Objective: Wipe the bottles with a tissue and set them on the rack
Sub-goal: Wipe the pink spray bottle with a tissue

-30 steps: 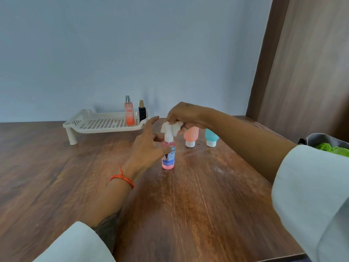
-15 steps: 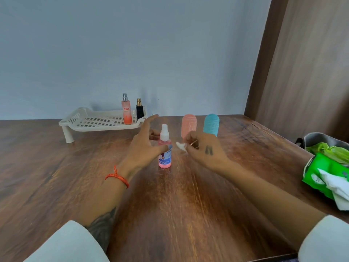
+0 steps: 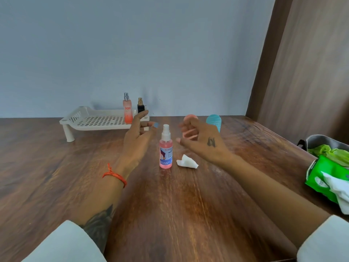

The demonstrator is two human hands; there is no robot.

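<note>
- The small pink clear-plastic spray bottle (image 3: pixel 165 150) is standing upright at frame centre on the wooden bench (image 3: pixel 56 167), a crumpled white tissue (image 3: pixel 187 162) lying just right of it.
- Left hand (image 3: pixel 136 141) and right hand (image 3: pixel 201 141) are flanking it, fingers apart, gripping nothing.
- It's looking light, smooth, tippy; the labelled body is probably giving the safest hold.

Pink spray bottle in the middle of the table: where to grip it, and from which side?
Grip the pink spray bottle round its labelled body, below the narrow white spray head. It stands upright and free, so probably come in level from its left, where the left hand hovers open; the crumpled tissue lies at its right.
</note>
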